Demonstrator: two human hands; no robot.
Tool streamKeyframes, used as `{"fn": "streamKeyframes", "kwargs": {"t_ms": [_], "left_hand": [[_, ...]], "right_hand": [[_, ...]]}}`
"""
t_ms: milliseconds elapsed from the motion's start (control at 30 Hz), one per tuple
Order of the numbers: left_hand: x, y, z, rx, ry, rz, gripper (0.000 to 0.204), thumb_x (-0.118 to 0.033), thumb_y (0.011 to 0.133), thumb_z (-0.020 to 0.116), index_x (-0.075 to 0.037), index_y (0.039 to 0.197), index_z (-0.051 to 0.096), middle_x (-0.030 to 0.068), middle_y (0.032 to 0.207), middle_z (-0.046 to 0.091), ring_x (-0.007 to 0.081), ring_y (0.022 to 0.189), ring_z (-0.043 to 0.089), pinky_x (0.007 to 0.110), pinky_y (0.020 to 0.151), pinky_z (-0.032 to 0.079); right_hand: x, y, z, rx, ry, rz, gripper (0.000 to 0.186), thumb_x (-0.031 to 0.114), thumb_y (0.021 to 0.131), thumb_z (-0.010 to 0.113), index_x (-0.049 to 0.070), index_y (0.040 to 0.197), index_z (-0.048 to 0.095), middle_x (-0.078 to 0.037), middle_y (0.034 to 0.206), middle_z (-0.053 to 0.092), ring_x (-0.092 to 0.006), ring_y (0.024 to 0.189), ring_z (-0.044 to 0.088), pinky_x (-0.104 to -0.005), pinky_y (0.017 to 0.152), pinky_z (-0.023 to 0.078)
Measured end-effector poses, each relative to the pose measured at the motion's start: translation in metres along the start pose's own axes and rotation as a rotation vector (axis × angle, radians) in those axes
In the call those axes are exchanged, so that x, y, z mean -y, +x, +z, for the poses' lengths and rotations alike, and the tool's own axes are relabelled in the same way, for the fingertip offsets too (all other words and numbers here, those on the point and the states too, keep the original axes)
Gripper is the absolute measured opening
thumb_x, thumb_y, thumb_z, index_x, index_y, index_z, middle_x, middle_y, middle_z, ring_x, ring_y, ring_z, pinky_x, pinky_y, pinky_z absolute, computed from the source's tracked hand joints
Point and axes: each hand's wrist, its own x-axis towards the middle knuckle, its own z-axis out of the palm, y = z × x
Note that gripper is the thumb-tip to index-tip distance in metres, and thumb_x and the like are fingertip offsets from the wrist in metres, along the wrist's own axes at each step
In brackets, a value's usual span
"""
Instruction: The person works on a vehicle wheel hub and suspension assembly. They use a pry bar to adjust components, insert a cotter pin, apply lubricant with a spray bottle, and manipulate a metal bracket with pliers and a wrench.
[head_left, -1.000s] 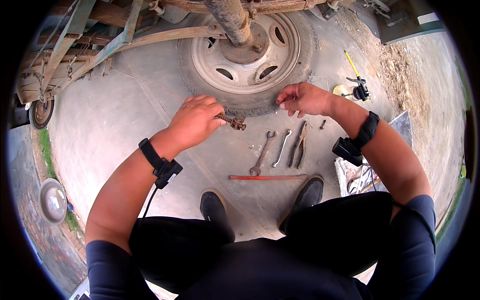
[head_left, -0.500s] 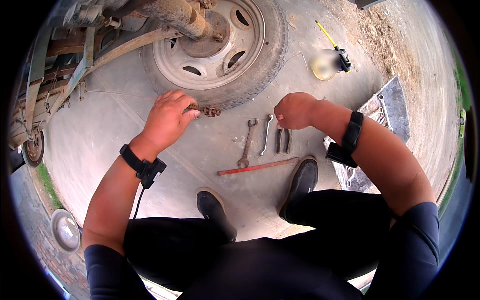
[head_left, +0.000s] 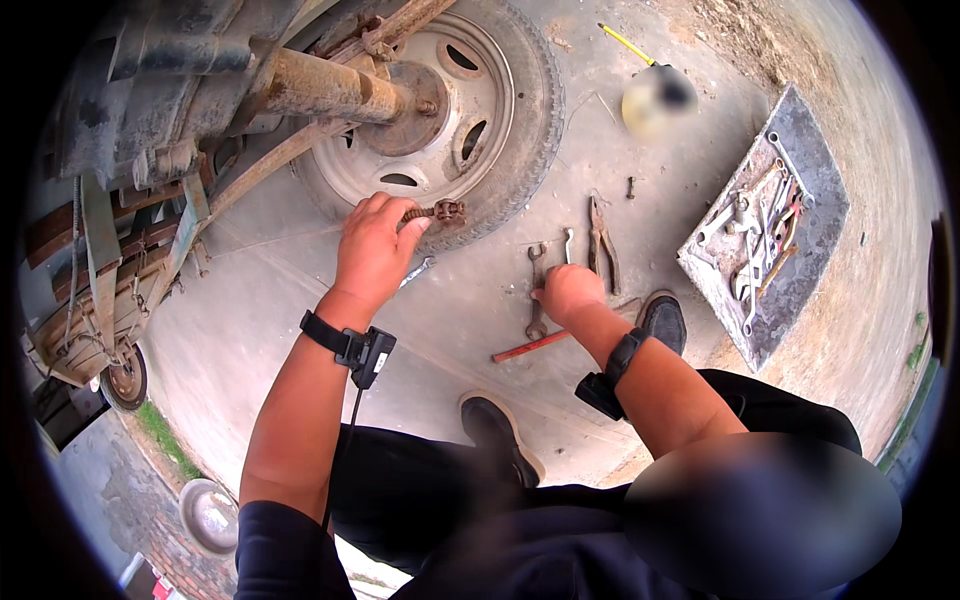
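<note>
While crouched by the wheel (head_left: pixel 440 120):
left hand (head_left: pixel 372 250): rusty bolt (head_left: pixel 432 212) is gripped
right hand (head_left: pixel 568 292): closed over wrenches (head_left: pixel 537 290) on the concrete (head_left: pixel 270 300)

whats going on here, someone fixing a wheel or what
A person crouches on a concrete floor beside a wheel on a rusty axle. The left hand holds a rusty threaded bolt up near the tyre. The right hand is down on the floor among the loose tools, at a spanner, with pliers and a red rod beside it. A grey tray of tools sits to the right.
</note>
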Motion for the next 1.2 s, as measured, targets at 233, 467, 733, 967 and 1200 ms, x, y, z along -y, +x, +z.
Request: {"fn": "streamKeyframes", "kwargs": {"t_ms": [233,467,733,967,1200], "left_hand": [[0.011,0.027,0.018,-0.081,-0.002,-0.014,0.027,-0.026,0.095,0.067,-0.005,0.112,0.068,0.0131,0.105,0.067,0.0359,0.106,0.06,0.046,0.094,0.046],[0.02,0.04,0.031,-0.057,0.031,-0.019,0.029,-0.02,0.097,0.063,-0.002,0.119,0.065,0.0173,0.113,0.066,0.038,0.109,0.062,0.045,0.096,0.049],[0.024,0.04,0.038,-0.034,0.071,-0.041,0.03,-0.019,0.095,0.064,-0.001,0.119,0.065,0.0182,0.116,0.066,0.038,0.112,0.061,0.044,0.098,0.048],[0.023,0.023,0.027,-0.172,0.084,-0.053,0.031,-0.022,0.093,0.067,-0.003,0.118,0.065,0.0148,0.118,0.065,0.0354,0.115,0.059,0.046,0.101,0.045],[-0.007,-0.01,0.027,0.021,-0.194,-0.345,0.026,-0.021,0.096,0.066,-0.001,0.114,0.066,0.0157,0.114,0.067,0.029,0.099,0.066,0.041,0.089,0.052]], "right_hand": [[0.009,0.0,0.016,-0.071,0.121,0.052,0.041,0.044,0.091,0.069,0.005,0.098,0.076,-0.017,0.1,0.075,-0.0348,0.094,0.072,-0.0444,0.082,0.058],[0.003,-0.001,0.03,-0.228,0.248,0.006,0.03,0.036,0.085,0.068,0.007,0.092,0.073,-0.017,0.089,0.074,-0.0344,0.087,0.072,-0.0452,0.078,0.058],[0.0,-0.013,0.0,-0.332,0.571,-0.135,0.023,0.026,0.084,0.065,0.004,0.089,0.066,-0.02,0.08,0.07,-0.0373,0.076,0.07,-0.0453,0.07,0.054],[0.033,-0.019,-0.028,-0.32,0.993,-0.313,0.027,0.022,0.09,0.057,0.002,0.104,0.067,-0.018,0.072,0.067,-0.0344,0.07,0.068,-0.0424,0.07,0.053],[0.051,-0.021,-0.046,-0.403,0.925,-0.343,0.033,0.021,0.09,0.056,-0.003,0.112,0.064,-0.025,0.079,0.068,-0.0394,0.081,0.07,-0.0481,0.077,0.053]]}}
